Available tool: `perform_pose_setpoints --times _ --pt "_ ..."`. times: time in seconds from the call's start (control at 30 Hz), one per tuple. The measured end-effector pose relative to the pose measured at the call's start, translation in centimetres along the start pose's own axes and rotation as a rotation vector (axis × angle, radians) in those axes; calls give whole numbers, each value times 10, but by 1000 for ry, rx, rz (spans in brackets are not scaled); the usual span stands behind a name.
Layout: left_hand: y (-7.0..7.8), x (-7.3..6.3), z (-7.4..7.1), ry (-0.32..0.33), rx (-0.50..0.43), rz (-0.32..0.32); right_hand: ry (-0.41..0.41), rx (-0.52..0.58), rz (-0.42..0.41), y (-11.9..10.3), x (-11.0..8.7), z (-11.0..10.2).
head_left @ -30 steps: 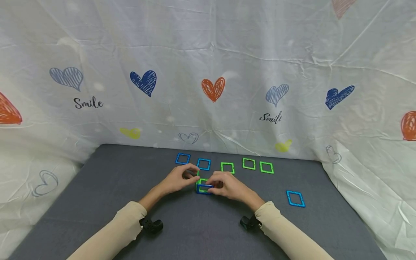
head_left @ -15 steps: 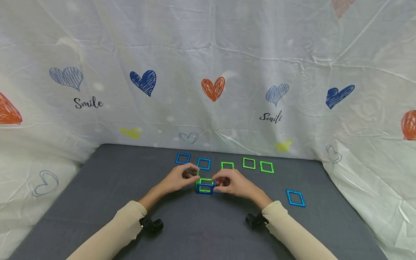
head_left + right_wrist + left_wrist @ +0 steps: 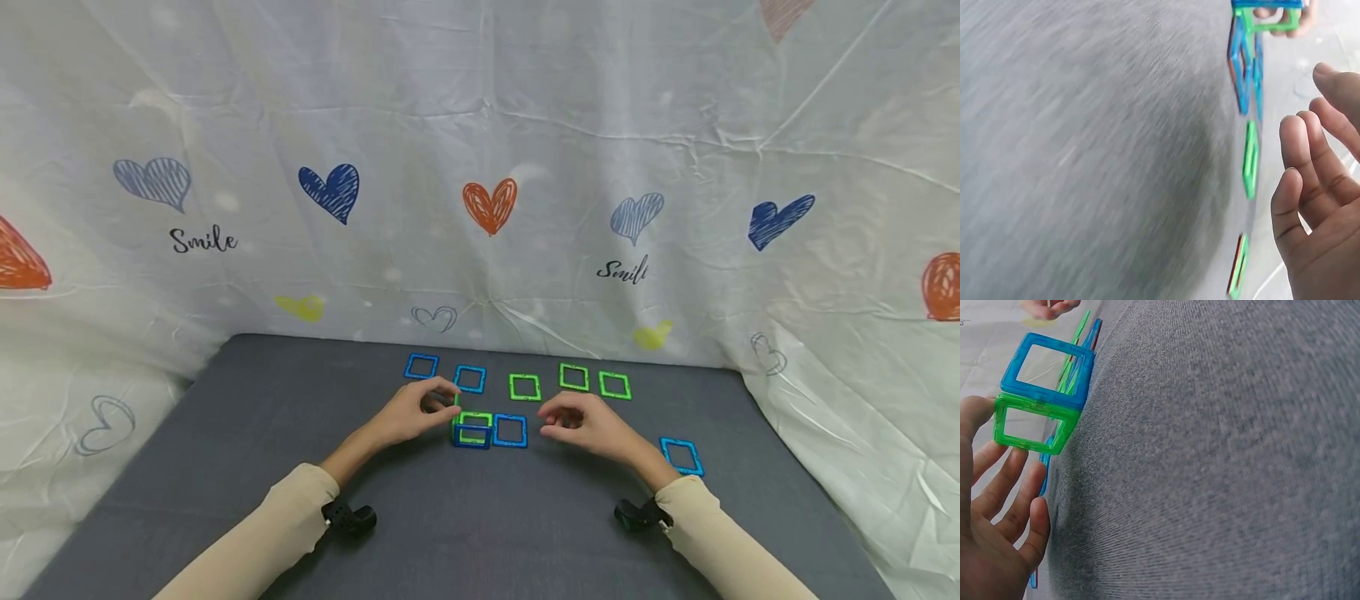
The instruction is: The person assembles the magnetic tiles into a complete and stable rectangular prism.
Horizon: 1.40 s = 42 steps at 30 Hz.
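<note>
1. Behind everything, a white cloth [image 3: 420, 250] is hanging, showing printed hearts and the word "Smile"; it is meeting the far edge of a dark grey table [image 3: 450, 517].
2. A person's cream sleeves [image 3: 255, 533] are reaching in from the near side; black wrist cameras [image 3: 351, 520] are sitting at both cuffs.
3. The left hand [image 3: 412, 410] is grasping, thumb and fingertips pinching an upright green tile [image 3: 1035, 407]; its remaining fingers are spreading loosely below, as the left wrist view is showing.
4. The right hand [image 3: 592, 423] is hovering above the table, released; its fingers are bending softly, and the thumb is standing apart from them.
5. The small tile structure is standing right at the left hand's fingertips; an upright blue tile [image 3: 472, 446] is forming its near side and meeting the green one at an edge; another green frame is showing through it, though I cannot tell whether that one is standing or lying.
6. One flat blue tile [image 3: 510, 445] is lying just beside the structure, between it and the right hand.
7. Farther back, two blue tiles [image 3: 469, 391] and three green tiles [image 3: 574, 388] are lying near the far edge; a lone blue tile [image 3: 678, 443] is lying beside the right forearm.
</note>
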<state>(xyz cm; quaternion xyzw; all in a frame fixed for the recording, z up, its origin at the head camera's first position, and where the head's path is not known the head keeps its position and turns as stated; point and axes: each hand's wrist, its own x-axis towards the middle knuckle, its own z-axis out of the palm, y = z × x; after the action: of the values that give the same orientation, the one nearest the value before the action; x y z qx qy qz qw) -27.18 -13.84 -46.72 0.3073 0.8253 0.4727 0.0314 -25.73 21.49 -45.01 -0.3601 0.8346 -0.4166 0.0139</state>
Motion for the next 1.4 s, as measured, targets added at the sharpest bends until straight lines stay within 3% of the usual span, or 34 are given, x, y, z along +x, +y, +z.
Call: perform_pose_setpoints --times 0.33,0.77,1.03,1.4 --pt "-1 -1 1 -1 -9 -8 49 -7 49 10 -33 -24" --pt "3 -1 -1 -9 -10 -7 111 -6 31 22 -63 -42" --pt "3 -1 -1 -8 -3 -14 130 -19 68 28 -81 -54" --pt "1 0 0 -9 -4 -15 162 -111 110 35 -106 -76"
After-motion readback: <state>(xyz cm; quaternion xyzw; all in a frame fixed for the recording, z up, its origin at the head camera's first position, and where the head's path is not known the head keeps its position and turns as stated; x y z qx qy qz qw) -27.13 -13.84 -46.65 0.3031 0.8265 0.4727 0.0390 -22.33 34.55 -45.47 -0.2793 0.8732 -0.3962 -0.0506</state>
